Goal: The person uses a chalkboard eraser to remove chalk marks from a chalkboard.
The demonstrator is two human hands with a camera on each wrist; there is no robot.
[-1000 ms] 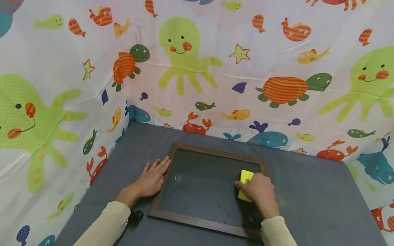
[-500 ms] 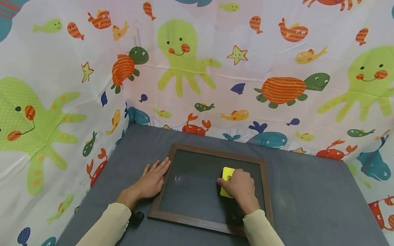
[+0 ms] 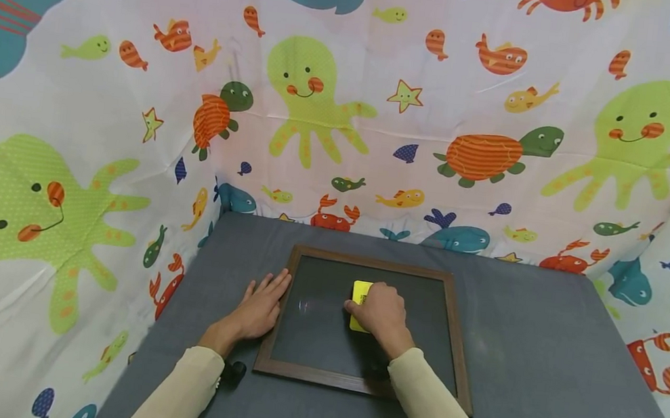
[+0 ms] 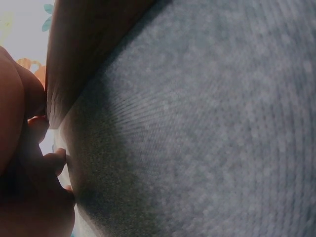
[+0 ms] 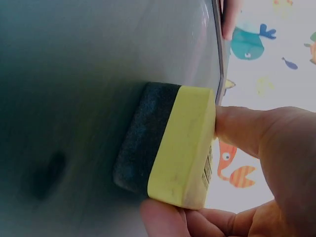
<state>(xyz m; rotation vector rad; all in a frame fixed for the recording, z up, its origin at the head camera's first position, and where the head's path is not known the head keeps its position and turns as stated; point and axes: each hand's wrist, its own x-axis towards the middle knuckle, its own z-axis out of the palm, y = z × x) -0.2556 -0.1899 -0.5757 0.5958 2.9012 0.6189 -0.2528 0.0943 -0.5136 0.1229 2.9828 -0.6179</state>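
Note:
A dark board with a brown wooden frame [image 3: 317, 375] lies flat on the grey cloth. My right hand [image 3: 383, 315] grips a yellow board eraser [image 3: 359, 305] near the middle of the board's dark surface. In the right wrist view, the eraser [image 5: 180, 148] has a black felt side set against the board, with thumb and fingers on its yellow body. Along the frame's left edge rests my left hand [image 3: 255, 309], fingers stretched out and touching the wood. The left wrist view shows part of that hand [image 4: 29, 148] beside the frame [image 4: 81, 54].
Grey cloth [image 3: 539, 367] covers the table around the board. A curtain [image 3: 381, 118] printed with sea animals stands behind and at both sides. A small black object [image 3: 234, 371] sits by my left wrist.
My right hand has slid left across the board with the eraser, from near the right edge to about the middle. The left hand stays at the frame's left edge.

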